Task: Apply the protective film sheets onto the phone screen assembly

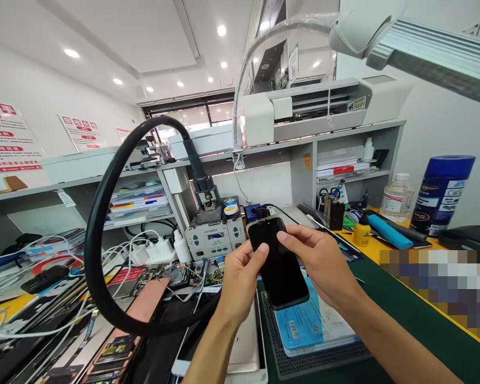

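A smartphone (285, 277) with a dark, blank screen is held up between my two hands, its face toward me. My left hand (242, 269) grips its left edge, thumb on the glass and fingers curled behind. On the right edge, near the top, my right hand (314, 253) pinches it with the thumb on the screen; the fingertips behind are hidden. Below the phone lies a blue and white package (300, 328) on a dark perforated mat (282, 362). A pale gold device (244, 346) rests in a white tray under my left forearm.
A hot air station (212, 240) with a thick black hose (94, 224) looping left stands behind. Phone parts and cables (130, 266) crowd the left. At right are a blue spray can (442, 197), a clear bottle (397, 197) and a yellow bottle (362, 233). A lamp (432, 58) hangs overhead.
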Action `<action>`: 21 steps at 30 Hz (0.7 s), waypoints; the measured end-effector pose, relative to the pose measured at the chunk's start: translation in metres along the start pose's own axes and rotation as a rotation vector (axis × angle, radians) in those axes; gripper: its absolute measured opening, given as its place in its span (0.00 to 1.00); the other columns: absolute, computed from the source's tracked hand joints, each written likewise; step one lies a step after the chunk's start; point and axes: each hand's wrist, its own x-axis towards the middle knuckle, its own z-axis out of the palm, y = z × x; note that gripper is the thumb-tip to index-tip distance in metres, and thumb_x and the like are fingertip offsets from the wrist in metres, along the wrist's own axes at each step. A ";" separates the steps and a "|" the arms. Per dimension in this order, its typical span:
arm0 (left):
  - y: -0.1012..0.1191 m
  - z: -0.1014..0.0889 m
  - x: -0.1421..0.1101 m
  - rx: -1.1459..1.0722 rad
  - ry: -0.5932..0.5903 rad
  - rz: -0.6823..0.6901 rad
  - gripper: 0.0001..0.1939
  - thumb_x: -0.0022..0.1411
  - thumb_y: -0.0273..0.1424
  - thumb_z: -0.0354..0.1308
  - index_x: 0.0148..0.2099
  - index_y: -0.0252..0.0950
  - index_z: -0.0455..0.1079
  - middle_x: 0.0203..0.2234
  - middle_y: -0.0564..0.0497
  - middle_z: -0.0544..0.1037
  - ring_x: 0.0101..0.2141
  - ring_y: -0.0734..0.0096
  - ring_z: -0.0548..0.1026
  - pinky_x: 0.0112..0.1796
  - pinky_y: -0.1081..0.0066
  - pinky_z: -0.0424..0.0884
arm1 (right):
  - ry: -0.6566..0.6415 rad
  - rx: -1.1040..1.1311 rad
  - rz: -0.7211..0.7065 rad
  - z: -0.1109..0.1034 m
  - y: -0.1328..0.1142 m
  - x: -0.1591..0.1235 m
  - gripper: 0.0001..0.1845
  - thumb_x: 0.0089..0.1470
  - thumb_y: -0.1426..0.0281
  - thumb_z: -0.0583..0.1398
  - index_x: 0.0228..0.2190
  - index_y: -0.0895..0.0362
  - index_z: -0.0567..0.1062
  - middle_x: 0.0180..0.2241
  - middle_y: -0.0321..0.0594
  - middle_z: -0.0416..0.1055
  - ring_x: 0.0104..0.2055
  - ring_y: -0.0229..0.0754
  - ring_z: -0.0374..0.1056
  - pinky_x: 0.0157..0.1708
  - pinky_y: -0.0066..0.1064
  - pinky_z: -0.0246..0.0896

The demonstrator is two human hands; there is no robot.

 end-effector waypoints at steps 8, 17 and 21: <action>0.001 -0.001 -0.003 0.058 -0.038 -0.013 0.15 0.65 0.39 0.62 0.47 0.34 0.80 0.31 0.49 0.78 0.31 0.71 0.69 0.33 0.73 0.65 | 0.008 0.149 0.081 0.002 -0.006 -0.001 0.23 0.44 0.55 0.73 0.36 0.58 0.83 0.36 0.44 0.82 0.41 0.51 0.78 0.43 0.41 0.74; -0.003 0.001 -0.001 0.117 -0.005 -0.005 0.15 0.65 0.42 0.62 0.40 0.35 0.79 0.26 0.54 0.72 0.27 0.75 0.62 0.28 0.75 0.58 | 0.138 -0.012 -0.052 0.004 0.001 0.001 0.21 0.50 0.56 0.71 0.43 0.54 0.84 0.43 0.41 0.82 0.50 0.53 0.75 0.55 0.44 0.68; 0.000 0.002 -0.002 0.148 -0.005 -0.002 0.15 0.65 0.42 0.61 0.37 0.34 0.77 0.25 0.55 0.69 0.27 0.76 0.61 0.28 0.75 0.58 | 0.153 -0.068 -0.085 0.003 0.003 0.000 0.20 0.52 0.55 0.69 0.43 0.54 0.84 0.43 0.41 0.83 0.48 0.54 0.77 0.55 0.46 0.69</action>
